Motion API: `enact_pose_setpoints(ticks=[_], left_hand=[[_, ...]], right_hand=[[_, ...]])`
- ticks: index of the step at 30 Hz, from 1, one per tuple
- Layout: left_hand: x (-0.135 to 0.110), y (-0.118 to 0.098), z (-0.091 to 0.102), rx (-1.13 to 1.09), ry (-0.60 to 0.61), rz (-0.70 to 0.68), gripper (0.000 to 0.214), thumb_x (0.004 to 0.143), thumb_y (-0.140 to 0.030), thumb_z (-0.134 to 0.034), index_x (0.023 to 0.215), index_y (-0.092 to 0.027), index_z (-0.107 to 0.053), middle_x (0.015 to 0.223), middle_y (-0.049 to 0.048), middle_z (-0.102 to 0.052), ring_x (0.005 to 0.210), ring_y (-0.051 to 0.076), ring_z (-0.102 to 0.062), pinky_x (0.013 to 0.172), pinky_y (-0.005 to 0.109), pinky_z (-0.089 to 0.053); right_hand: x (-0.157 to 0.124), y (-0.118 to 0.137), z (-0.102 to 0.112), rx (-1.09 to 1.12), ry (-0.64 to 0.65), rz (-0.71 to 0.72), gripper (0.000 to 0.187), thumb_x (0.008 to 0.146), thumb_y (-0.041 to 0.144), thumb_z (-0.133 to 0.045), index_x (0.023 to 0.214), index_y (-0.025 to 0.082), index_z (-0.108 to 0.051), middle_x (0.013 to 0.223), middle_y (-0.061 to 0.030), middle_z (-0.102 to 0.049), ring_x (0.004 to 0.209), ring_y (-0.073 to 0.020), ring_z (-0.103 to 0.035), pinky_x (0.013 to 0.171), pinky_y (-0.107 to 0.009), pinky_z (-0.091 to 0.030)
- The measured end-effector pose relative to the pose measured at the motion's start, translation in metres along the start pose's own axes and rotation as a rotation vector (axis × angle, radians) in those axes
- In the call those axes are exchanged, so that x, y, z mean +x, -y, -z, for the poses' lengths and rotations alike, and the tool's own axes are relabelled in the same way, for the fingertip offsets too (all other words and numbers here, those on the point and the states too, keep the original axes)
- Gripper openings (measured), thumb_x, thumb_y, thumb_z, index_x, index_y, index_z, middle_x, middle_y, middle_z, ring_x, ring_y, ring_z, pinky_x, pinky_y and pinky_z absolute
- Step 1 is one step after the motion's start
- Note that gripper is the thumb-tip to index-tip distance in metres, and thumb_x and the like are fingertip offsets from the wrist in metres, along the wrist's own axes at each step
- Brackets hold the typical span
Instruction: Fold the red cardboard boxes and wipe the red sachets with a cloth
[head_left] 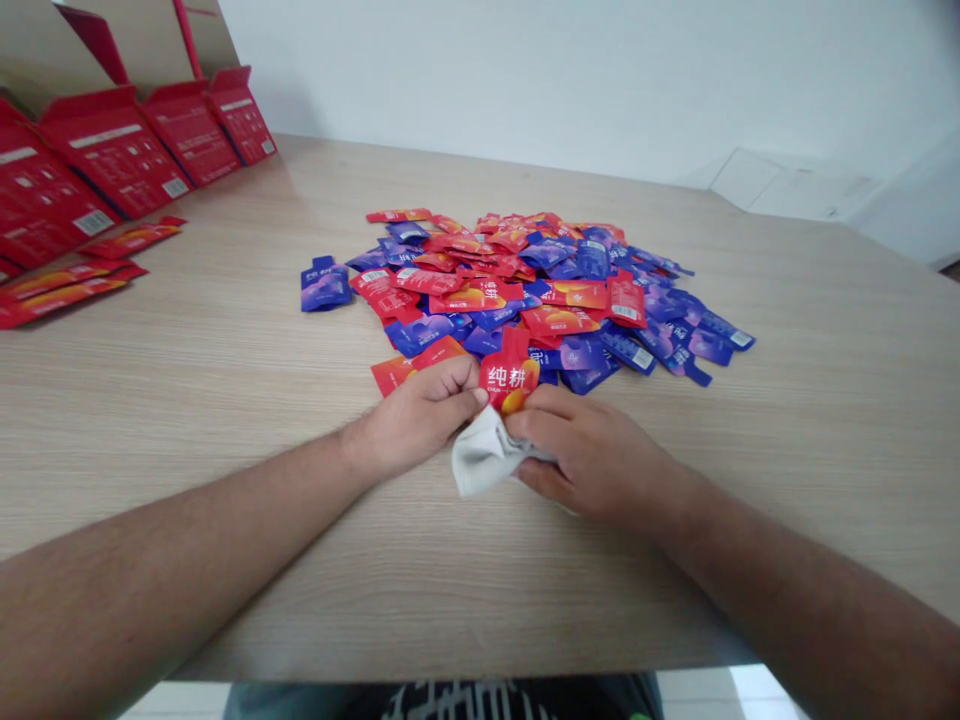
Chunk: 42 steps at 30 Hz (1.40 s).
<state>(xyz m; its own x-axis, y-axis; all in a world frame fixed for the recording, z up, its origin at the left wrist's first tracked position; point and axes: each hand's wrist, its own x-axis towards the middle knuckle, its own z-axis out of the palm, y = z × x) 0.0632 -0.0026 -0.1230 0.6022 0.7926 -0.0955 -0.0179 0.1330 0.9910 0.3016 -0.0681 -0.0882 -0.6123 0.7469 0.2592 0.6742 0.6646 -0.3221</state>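
Observation:
Between my two hands, in front of the pile, is a red sachet (508, 378) with white characters and an orange patch, its narrow end pointing away from me. My left hand (431, 410) pinches the sachet's left edge between thumb and curled fingers. A crumpled whitish cloth (484, 455) is bunched in my right hand (581, 445), whose fingers press it against the lower right of the sachet. Just beyond lies a heap of red and blue-purple sachets (487, 295). One orange-red sachet (420, 366) lies by my left knuckles.
Several open red boxes (120, 150) stand in a row at the back left, with several red sachets (75, 280) lying before them. A single blue sachet (326, 285) sits left of the heap. The wooden table (787, 420) meets a white wall (562, 90).

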Motion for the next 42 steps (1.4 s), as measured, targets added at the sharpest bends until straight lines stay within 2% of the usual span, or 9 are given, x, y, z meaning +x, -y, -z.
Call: enact_pose_setpoints(ticks=[5, 10, 15, 20, 24, 29, 34, 39, 42], left_hand=[[0.001, 0.001, -0.001, -0.083, -0.029, 0.025, 0.035, 0.09, -0.042, -0.08, 0.088, -0.02, -0.053, 0.074, -0.0037, -0.059, 0.063, 0.01, -0.054, 0.059, 0.022, -0.045], [0.0, 0.002, -0.001, -0.053, -0.01, -0.002, 0.037, 0.093, -0.046, -0.077, 0.086, -0.02, -0.052, 0.073, -0.0035, -0.057, 0.061, 0.01, -0.05, 0.056, 0.022, -0.04], [0.001, 0.002, -0.002, -0.079, -0.034, 0.006, 0.036, 0.091, -0.044, -0.08, 0.087, -0.021, -0.053, 0.075, -0.0035, -0.059, 0.062, 0.011, -0.052, 0.057, 0.023, -0.042], [0.0, 0.002, -0.002, -0.078, -0.019, -0.002, 0.036, 0.093, -0.046, -0.078, 0.087, -0.021, -0.051, 0.076, -0.0028, -0.059, 0.063, 0.011, -0.052, 0.059, 0.023, -0.043], [0.001, 0.003, -0.001, -0.081, -0.042, 0.001, 0.035, 0.092, -0.044, -0.078, 0.088, -0.021, -0.052, 0.075, -0.0034, -0.058, 0.063, 0.011, -0.053, 0.059, 0.023, -0.045], [0.0, 0.003, 0.0, -0.044, -0.022, -0.017, 0.035, 0.094, -0.045, -0.077, 0.086, -0.02, -0.054, 0.074, -0.0034, -0.057, 0.062, 0.011, -0.051, 0.056, 0.022, -0.041], [0.001, 0.003, -0.001, -0.099, -0.04, 0.036, 0.036, 0.09, -0.043, -0.081, 0.088, -0.021, -0.052, 0.079, -0.0025, -0.062, 0.065, 0.012, -0.058, 0.061, 0.024, -0.05], [0.0, 0.003, 0.0, -0.074, -0.013, 0.002, 0.038, 0.092, -0.046, -0.08, 0.086, -0.02, -0.052, 0.072, -0.0044, -0.056, 0.06, 0.009, -0.049, 0.054, 0.021, -0.041], [0.0, 0.002, 0.0, -0.084, -0.019, 0.036, 0.039, 0.089, -0.046, -0.082, 0.088, -0.02, -0.053, 0.076, -0.0031, -0.061, 0.063, 0.01, -0.055, 0.057, 0.022, -0.047]], right_hand=[[-0.001, 0.001, -0.001, -0.045, -0.167, -0.109, 0.019, 0.101, 0.023, -0.069, 0.119, 0.019, -0.066, 0.113, -0.0107, -0.069, 0.102, -0.0274, -0.067, 0.088, -0.041, -0.057], [0.0, 0.007, -0.003, -0.031, 0.024, 0.006, 0.016, 0.099, 0.021, -0.071, 0.115, 0.021, -0.07, 0.111, -0.0075, -0.07, 0.1, -0.0259, -0.067, 0.086, -0.039, -0.057], [0.0, 0.005, -0.002, -0.051, -0.145, -0.105, 0.02, 0.101, 0.022, -0.07, 0.12, 0.017, -0.068, 0.112, -0.0114, -0.069, 0.101, -0.0287, -0.067, 0.087, -0.042, -0.058], [0.001, 0.008, -0.004, -0.03, 0.015, 0.027, 0.016, 0.099, 0.019, -0.072, 0.115, 0.019, -0.071, 0.109, -0.0086, -0.07, 0.098, -0.0274, -0.068, 0.084, -0.04, -0.058], [0.001, 0.004, -0.002, -0.044, -0.13, -0.084, 0.019, 0.102, 0.022, -0.069, 0.12, 0.016, -0.068, 0.112, -0.0115, -0.069, 0.102, -0.0282, -0.068, 0.087, -0.042, -0.058], [0.0, 0.002, -0.003, -0.034, 0.009, -0.01, 0.015, 0.101, 0.022, -0.07, 0.116, 0.02, -0.069, 0.111, -0.0084, -0.069, 0.099, -0.0265, -0.068, 0.084, -0.039, -0.058], [0.0, -0.004, 0.0, -0.051, -0.183, -0.132, 0.016, 0.103, 0.025, -0.069, 0.117, 0.02, -0.065, 0.112, -0.0108, -0.069, 0.104, -0.0286, -0.067, 0.089, -0.042, -0.058], [0.001, -0.002, 0.0, -0.005, 0.024, -0.008, 0.013, 0.101, 0.021, -0.07, 0.113, 0.022, -0.067, 0.111, -0.0072, -0.069, 0.096, -0.0241, -0.067, 0.083, -0.036, -0.057], [0.001, -0.009, 0.001, -0.046, -0.126, -0.086, 0.014, 0.103, 0.025, -0.069, 0.115, 0.019, -0.066, 0.111, -0.01, -0.069, 0.1, -0.027, -0.067, 0.086, -0.039, -0.057]])
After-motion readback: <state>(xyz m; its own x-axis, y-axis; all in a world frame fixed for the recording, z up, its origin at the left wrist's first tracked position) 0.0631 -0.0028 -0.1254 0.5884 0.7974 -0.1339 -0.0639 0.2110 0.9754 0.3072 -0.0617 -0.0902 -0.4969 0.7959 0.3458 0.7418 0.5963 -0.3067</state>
